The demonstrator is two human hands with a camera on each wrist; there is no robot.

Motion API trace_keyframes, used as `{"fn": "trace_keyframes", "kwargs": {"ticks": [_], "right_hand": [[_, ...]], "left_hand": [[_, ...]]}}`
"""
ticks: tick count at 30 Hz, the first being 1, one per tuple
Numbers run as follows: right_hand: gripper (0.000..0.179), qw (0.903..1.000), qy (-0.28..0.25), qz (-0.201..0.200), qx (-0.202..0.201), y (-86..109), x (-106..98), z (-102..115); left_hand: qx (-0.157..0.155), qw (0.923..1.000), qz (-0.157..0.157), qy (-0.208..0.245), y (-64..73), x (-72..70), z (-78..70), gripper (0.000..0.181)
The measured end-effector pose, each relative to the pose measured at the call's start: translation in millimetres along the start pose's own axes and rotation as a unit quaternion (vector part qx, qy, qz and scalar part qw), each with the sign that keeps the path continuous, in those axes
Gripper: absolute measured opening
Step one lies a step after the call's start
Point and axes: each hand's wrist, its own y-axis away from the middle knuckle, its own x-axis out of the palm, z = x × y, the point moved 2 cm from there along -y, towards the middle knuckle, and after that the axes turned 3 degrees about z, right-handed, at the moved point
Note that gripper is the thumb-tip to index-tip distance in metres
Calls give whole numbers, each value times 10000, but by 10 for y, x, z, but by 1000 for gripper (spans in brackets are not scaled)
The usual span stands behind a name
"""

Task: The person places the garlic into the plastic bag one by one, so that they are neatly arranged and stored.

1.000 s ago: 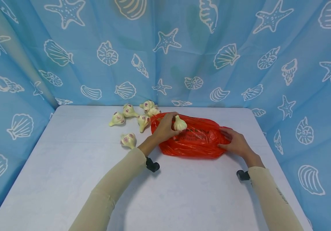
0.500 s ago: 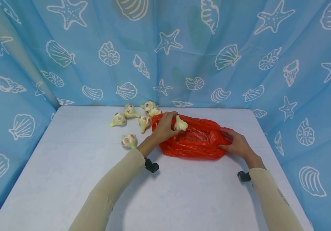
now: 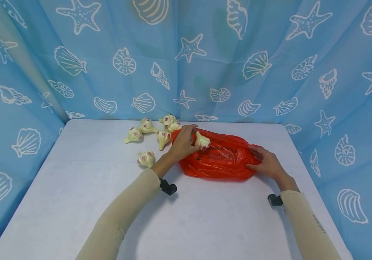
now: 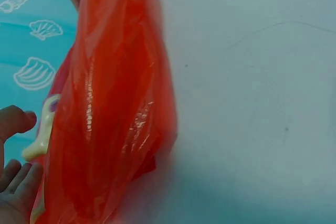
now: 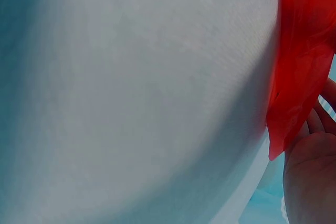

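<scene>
A red plastic bag (image 3: pixel 218 169) with dark print lies near the table's back edge. One pale garlic bulb (image 3: pixel 204 142) rests against the bag's opening at its left end. My left hand (image 3: pixel 182 144) is beside that bulb; in the left wrist view its thumb (image 4: pixel 20 120) and fingers (image 4: pixel 25 182) are spread, with a gap to the bulb. At the other end, my right hand (image 3: pixel 268 164) holds the bag's right edge between thumb and fingers. The right wrist view shows the red film (image 5: pixel 299 77) at these fingers, partly cut off by the frame.
Several more garlic bulbs (image 3: pixel 163 139) lie grouped left of the bag, some near the table's back edge. A separate bulb (image 3: pixel 146 159) lies closer, by the left wrist. Beneath is a white table (image 3: pixel 218 216), with a blue shell-patterned curtain (image 3: pixel 160 47) behind and at the sides.
My left hand has let go of the garlic bulb and drawn slightly left. The bulb has tipped over against the bag. My right hand keeps its hold on the bag.
</scene>
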Motion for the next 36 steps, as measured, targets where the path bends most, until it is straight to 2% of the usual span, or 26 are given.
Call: {"fn": "trace_keyframes", "kwargs": {"ticks": [9,13,17,24,29,33,36], "right_hand": [[93,10000,-9,57,21,-2,3,-3],[93,10000,19,36,-10,-9,-4,-7],[92,10000,55,-42,-36,-3,-1,-12],[91,10000,21,-16,-36,14,11,-1],[92,10000,23,47,-55,16,22,1],[93,9999,62,52,-62,11,13,-6],[94,9999,77,68,-49,6,5,-6]], "left_hand": [[54,9991,-182,366,-4,-146,-30,75],[129,9988,-276,378,5,-241,-27,73],[334,9985,-385,194,42,-334,-29,72],[584,9945,-667,549,109,-487,93,70],[316,9946,-773,613,193,-615,216,70],[-67,9962,-651,576,264,-709,273,71],[-226,9978,-515,354,319,-768,292,71]]}}
